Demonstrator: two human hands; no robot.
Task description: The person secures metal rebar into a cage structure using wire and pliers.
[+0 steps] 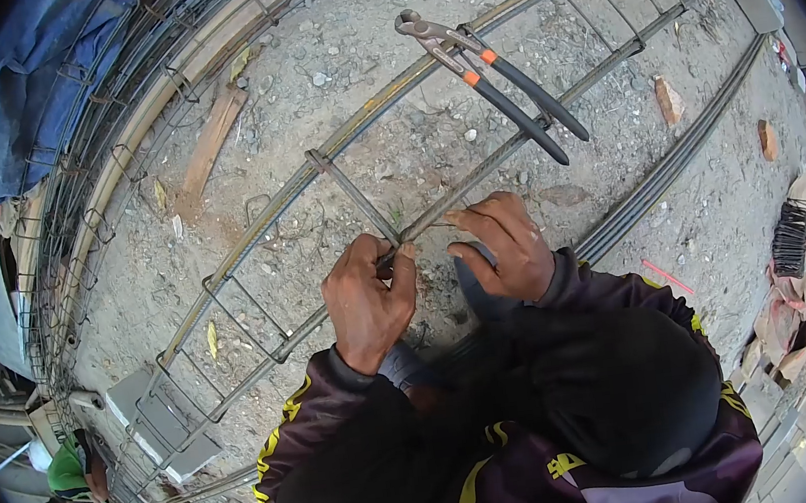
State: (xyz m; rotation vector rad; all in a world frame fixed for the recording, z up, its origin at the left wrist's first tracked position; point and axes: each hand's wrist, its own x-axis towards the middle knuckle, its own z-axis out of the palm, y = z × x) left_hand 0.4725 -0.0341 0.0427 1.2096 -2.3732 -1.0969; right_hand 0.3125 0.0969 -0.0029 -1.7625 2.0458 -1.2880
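My left hand [371, 300] is closed round the near bar of a long rebar cage [456, 191], where a square stirrup [353, 194] meets it. To its right, my right hand [507, 245] pinches a thin tie wire [436, 226] that runs to that same joint. Pincers with black and orange handles [514, 95] lie across the cage's bars, up and to the right of both hands, touched by neither.
More rebar cages [106, 176] are stacked at the left beside a blue tarp [15, 117]. Long loose bars [680, 155] lie at the right. A bundle of stirrups [791, 239] rests at far right. Another person [70, 468] is at the lower left.
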